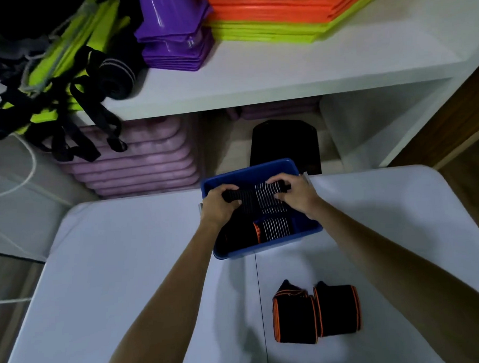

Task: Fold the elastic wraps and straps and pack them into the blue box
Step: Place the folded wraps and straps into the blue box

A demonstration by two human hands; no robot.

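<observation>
The blue box stands at the far edge of the white table. Over it, my left hand and my right hand both grip a folded black wrap with white stripes, one hand at each end. Inside the box lies another striped black wrap with an orange edge. Two folded black wraps with orange trim lie side by side on the table near me.
A white shelf behind the table carries purple cones, orange and yellow-green flat rings and a tangle of black straps with neon bibs. Pink mats and a black object sit under it.
</observation>
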